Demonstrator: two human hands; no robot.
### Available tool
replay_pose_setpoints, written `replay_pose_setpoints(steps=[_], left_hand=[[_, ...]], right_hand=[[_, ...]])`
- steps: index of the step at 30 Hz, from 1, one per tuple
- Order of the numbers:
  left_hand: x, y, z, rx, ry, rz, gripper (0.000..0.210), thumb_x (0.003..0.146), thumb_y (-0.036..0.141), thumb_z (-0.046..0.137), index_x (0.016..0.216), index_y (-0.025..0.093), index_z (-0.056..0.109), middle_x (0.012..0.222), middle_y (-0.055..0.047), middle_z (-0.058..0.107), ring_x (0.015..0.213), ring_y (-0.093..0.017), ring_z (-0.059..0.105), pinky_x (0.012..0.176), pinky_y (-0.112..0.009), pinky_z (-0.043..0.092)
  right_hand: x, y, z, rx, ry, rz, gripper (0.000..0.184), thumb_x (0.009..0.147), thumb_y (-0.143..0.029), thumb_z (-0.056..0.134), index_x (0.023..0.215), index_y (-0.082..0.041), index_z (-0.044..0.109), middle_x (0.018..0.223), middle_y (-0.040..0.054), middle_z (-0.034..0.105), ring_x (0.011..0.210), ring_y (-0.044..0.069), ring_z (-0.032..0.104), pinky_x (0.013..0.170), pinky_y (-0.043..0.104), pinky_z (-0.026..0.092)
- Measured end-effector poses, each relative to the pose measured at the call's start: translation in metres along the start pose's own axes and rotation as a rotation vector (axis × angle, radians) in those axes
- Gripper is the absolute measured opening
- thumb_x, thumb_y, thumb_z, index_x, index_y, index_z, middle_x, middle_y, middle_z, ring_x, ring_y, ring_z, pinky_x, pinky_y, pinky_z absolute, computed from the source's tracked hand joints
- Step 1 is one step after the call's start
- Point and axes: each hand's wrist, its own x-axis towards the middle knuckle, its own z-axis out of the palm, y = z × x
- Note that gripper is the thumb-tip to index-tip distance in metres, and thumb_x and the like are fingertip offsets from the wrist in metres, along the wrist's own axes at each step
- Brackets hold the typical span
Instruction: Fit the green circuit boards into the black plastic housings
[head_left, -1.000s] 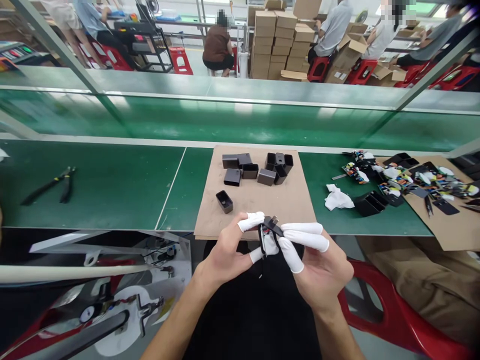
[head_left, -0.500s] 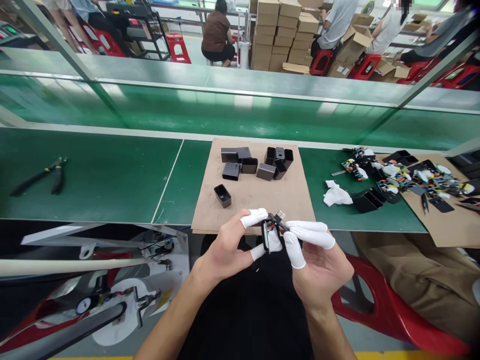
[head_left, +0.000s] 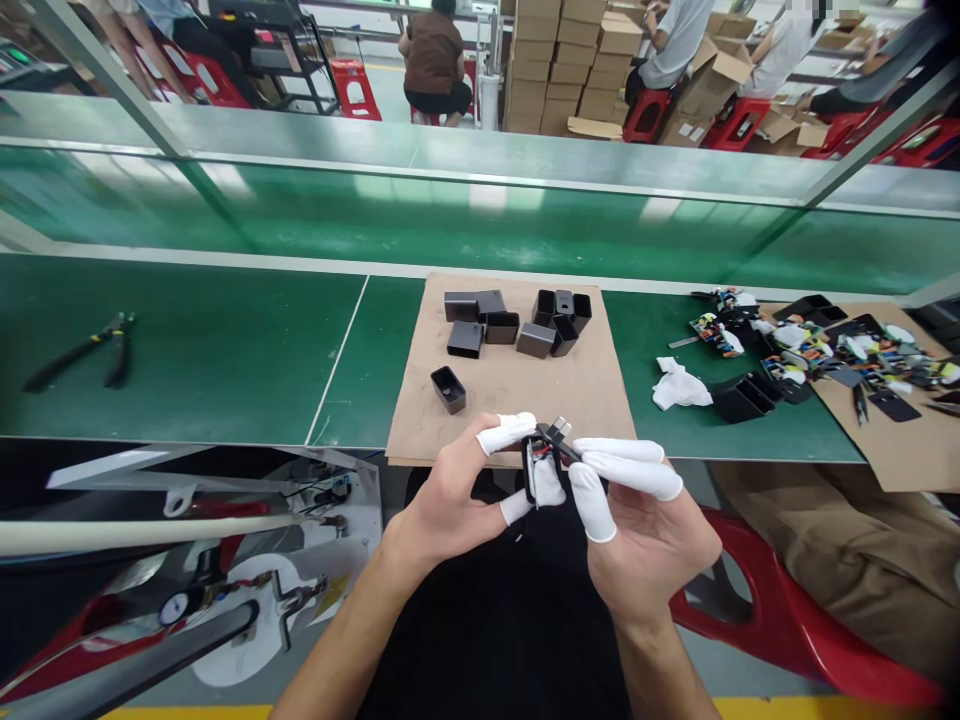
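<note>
Thumb and fingers of my left hand (head_left: 450, 500), in white finger cots, pinch a half-assembled plug-in charger (head_left: 543, 472) by its edges. It shows a black frame, red wires, a white block and two metal plug prongs (head_left: 559, 427). My right hand (head_left: 637, 520), also in finger cots, closes on a dark piece at the charger's right side; the fingers hide most of it. Both hands are above my lap at the near edge of the cardboard sheet (head_left: 510, 400). Just beyond them an open black charger case (head_left: 448, 389) rests on the cardboard.
Several dark cases (head_left: 501, 327) stand farther back on the cardboard. Pliers (head_left: 82, 352) lie on the green bench at left. To the right are a crumpled white cloth (head_left: 679, 384), black cases (head_left: 744, 397) and circuit assemblies (head_left: 795, 345). A red stool (head_left: 817, 640) with a seated person is beside me.
The view has shifted slightly. Both hands keep nearly the same grip on the charger, which has barely moved.
</note>
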Motion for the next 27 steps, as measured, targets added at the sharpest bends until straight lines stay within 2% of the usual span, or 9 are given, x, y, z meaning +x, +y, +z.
replay_pose_setpoints(steps=[5, 8, 12, 15, 17, 20, 22, 25, 27], left_hand=[[-0.003, -0.002, 0.001, -0.039, 0.022, -0.033, 0.071, 0.09, 0.013, 0.084, 0.154, 0.024, 0.057, 0.134, -0.015, 0.071, 0.121, -0.029, 0.075, 0.1, -0.044, 0.069], [-0.004, -0.002, 0.001, -0.043, 0.021, -0.043, 0.071, 0.09, 0.012, 0.082, 0.155, 0.027, 0.056, 0.134, -0.014, 0.071, 0.121, -0.028, 0.074, 0.1, -0.044, 0.069], [-0.003, -0.003, 0.002, -0.065, 0.015, -0.076, 0.069, 0.089, 0.015, 0.083, 0.153, 0.026, 0.057, 0.13, -0.012, 0.071, 0.118, -0.027, 0.074, 0.098, -0.042, 0.069], [-0.002, -0.009, 0.008, -0.088, 0.031, -0.164, 0.067, 0.087, 0.018, 0.086, 0.149, 0.026, 0.06, 0.125, -0.01, 0.071, 0.11, -0.024, 0.076, 0.095, -0.04, 0.07], [-0.002, -0.016, 0.015, -0.093, 0.058, -0.226, 0.067, 0.084, 0.02, 0.089, 0.145, 0.026, 0.062, 0.123, -0.008, 0.072, 0.104, -0.023, 0.077, 0.093, -0.04, 0.07], [0.001, -0.031, 0.027, -0.066, 0.111, -0.282, 0.065, 0.08, 0.016, 0.088, 0.139, 0.025, 0.065, 0.122, -0.006, 0.074, 0.097, -0.022, 0.078, 0.089, -0.039, 0.07], [0.003, -0.043, 0.035, 0.004, 0.137, -0.299, 0.061, 0.078, 0.012, 0.084, 0.135, 0.025, 0.066, 0.116, -0.005, 0.074, 0.093, -0.021, 0.077, 0.085, -0.038, 0.069], [0.009, -0.059, 0.044, 0.113, 0.145, -0.321, 0.057, 0.076, 0.012, 0.08, 0.131, 0.024, 0.068, 0.106, -0.003, 0.073, 0.091, -0.022, 0.074, 0.083, -0.04, 0.067], [0.013, -0.067, 0.047, 0.14, 0.142, -0.331, 0.06, 0.076, 0.014, 0.082, 0.133, 0.023, 0.066, 0.111, -0.005, 0.074, 0.097, -0.025, 0.075, 0.088, -0.044, 0.067]], right_hand=[[0.001, 0.001, 0.004, -0.064, 0.01, -0.01, 0.027, 0.089, -0.006, 0.082, 0.107, -0.026, 0.081, 0.098, 0.0039, 0.082, 0.09, 0.024, 0.081, 0.074, 0.041, 0.07], [-0.002, 0.001, 0.006, -0.069, 0.025, 0.005, 0.032, 0.09, -0.005, 0.081, 0.112, -0.028, 0.08, 0.103, 0.0043, 0.082, 0.095, 0.025, 0.082, 0.079, 0.044, 0.072], [-0.013, 0.009, 0.002, -0.125, 0.021, -0.098, 0.054, 0.09, 0.003, 0.076, 0.13, -0.033, 0.078, 0.128, 0.0065, 0.082, 0.112, 0.029, 0.083, 0.09, 0.051, 0.075], [-0.026, 0.025, -0.003, -0.257, -0.041, -0.217, 0.064, 0.088, 0.004, 0.075, 0.138, -0.036, 0.077, 0.152, 0.0079, 0.071, 0.118, 0.033, 0.082, 0.093, 0.053, 0.075], [-0.033, 0.039, -0.003, -0.326, -0.085, -0.235, 0.067, 0.086, -0.003, 0.082, 0.145, -0.035, 0.073, 0.159, 0.0102, 0.065, 0.122, 0.036, 0.08, 0.095, 0.055, 0.075], [-0.035, 0.062, 0.001, -0.38, -0.146, -0.193, 0.071, 0.086, -0.011, 0.088, 0.15, -0.034, 0.069, 0.155, 0.0134, 0.068, 0.131, 0.039, 0.076, 0.103, 0.058, 0.072], [-0.031, 0.076, 0.004, -0.375, -0.152, -0.191, 0.068, 0.089, -0.009, 0.084, 0.15, -0.034, 0.069, 0.147, 0.0129, 0.074, 0.135, 0.038, 0.074, 0.106, 0.057, 0.07], [-0.021, 0.094, 0.006, -0.345, -0.14, -0.206, 0.06, 0.093, -0.006, 0.079, 0.146, -0.034, 0.073, 0.144, 0.0122, 0.076, 0.133, 0.035, 0.075, 0.106, 0.052, 0.071], [-0.013, 0.105, 0.005, -0.342, -0.137, -0.225, 0.055, 0.094, -0.005, 0.078, 0.142, -0.032, 0.076, 0.147, 0.0123, 0.075, 0.131, 0.034, 0.077, 0.106, 0.049, 0.071]])
